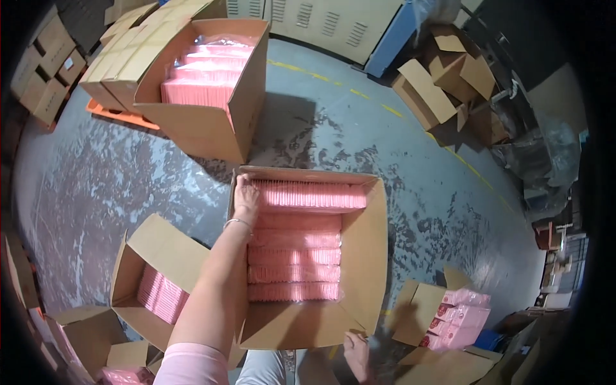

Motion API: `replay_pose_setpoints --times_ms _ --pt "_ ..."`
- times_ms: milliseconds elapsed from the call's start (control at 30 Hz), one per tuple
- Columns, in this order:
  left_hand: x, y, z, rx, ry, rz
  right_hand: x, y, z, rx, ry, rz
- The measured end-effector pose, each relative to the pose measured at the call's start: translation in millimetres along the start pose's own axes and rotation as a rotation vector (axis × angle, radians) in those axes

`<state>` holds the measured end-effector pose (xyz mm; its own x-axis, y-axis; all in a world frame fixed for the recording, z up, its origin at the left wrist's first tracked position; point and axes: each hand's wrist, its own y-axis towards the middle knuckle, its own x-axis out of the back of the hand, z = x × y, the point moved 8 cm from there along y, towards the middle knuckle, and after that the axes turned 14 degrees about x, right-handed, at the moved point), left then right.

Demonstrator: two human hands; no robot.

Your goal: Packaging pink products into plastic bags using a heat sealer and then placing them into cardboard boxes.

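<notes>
A large open cardboard box [364, 256] stands right in front of me. Inside lie several rows of thin pink packets [294, 256] in clear wrap, and the farthest bundle of pink packets [311, 195] sits higher than the others. My left hand [246, 197] reaches into the far left corner, its fingers bent around the left end of that bundle, against the box wall. Down at the near right corner, my right hand [356, 353] is closed, with its fingertips at the box rim; part of its grip is hidden.
Beyond stands a taller open box [199, 131] of pink packets, beside stacked cartons [138, 54] on an orange pallet [122, 114]. A smaller open box [170, 250] is at the left. Pink packs [457, 321] lie in a box at the right. Empty cartons [449, 80] are piled far right.
</notes>
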<state>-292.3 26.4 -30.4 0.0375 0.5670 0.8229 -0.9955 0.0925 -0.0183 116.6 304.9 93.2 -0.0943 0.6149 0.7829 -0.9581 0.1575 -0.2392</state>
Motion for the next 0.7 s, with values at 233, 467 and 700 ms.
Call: replay_pose_setpoints --times_ms 233,467,700 --pt "81.2 -63.3 12.9 -0.454 -0.362 0.209 29.3 58.4 41.8 0.226 0.116 0.023" --pt "339.8 -223.5 104.4 -0.622 -0.647 -0.356 97.0 144.2 239.4 1.278 0.008 0.067" --pt "459.9 -477.7 259.6 -0.142 -0.889 -0.198 83.3 6.1 317.2 1.945 -0.204 0.854"
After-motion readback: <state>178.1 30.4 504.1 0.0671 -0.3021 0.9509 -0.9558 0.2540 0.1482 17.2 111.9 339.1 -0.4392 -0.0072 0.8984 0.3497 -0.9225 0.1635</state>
